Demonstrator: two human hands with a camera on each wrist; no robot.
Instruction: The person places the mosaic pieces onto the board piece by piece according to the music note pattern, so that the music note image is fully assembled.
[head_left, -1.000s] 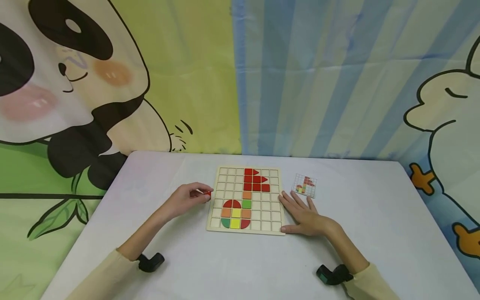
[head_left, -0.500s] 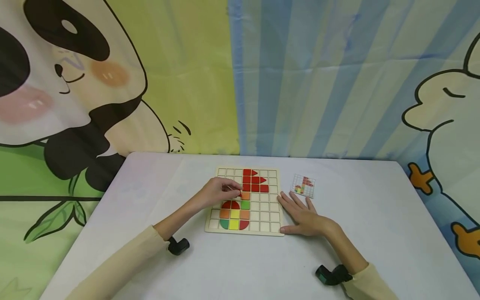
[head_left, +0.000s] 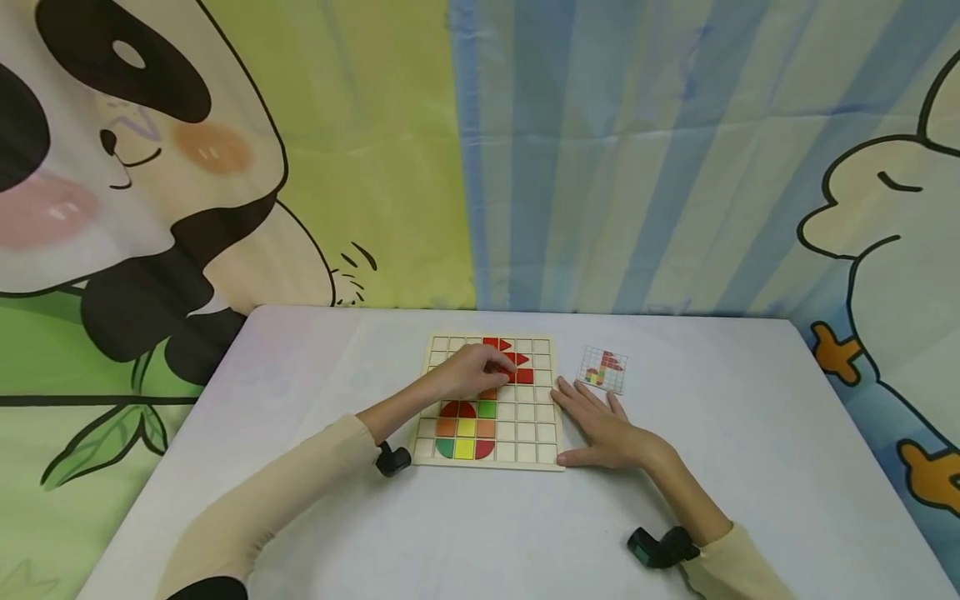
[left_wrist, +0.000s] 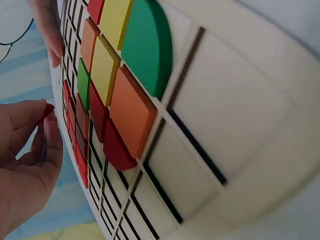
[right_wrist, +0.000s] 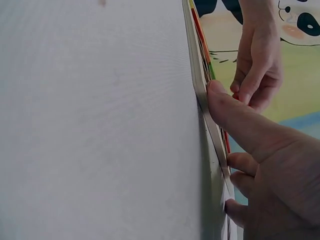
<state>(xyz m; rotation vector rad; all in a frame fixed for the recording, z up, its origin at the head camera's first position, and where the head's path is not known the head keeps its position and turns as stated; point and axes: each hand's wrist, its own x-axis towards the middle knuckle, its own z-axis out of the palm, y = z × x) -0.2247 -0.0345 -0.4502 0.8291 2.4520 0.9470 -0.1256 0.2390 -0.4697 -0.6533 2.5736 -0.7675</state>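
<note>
My left hand (head_left: 472,372) hovers over the upper middle of a wooden grid board (head_left: 526,430), near the red tiles. Between its thumb and fingertips it pinches a small red tile (left_wrist: 48,111), partly hidden by the fingers. Several coloured tiles lie in the grid: red ones at the top, a green square (head_left: 487,409) below, and yellow, orange, green and red pieces at the lower left, including a green rounded tile (left_wrist: 147,47). My right hand (head_left: 606,432) rests along the board's right edge with straight, spread fingers, its thumb (right_wrist: 232,107) touching the rim.
A small pattern card (head_left: 602,370) with a printed coloured grid lies right of the board, just beyond my right fingertips. Everything stands on a white-covered table (head_left: 480,533). Behind it hangs a printed cloth (head_left: 630,150).
Carrying the red tile, my left hand has moved right from the board's left edge to over its upper middle. My right hand keeps its place at the board's edge.
</note>
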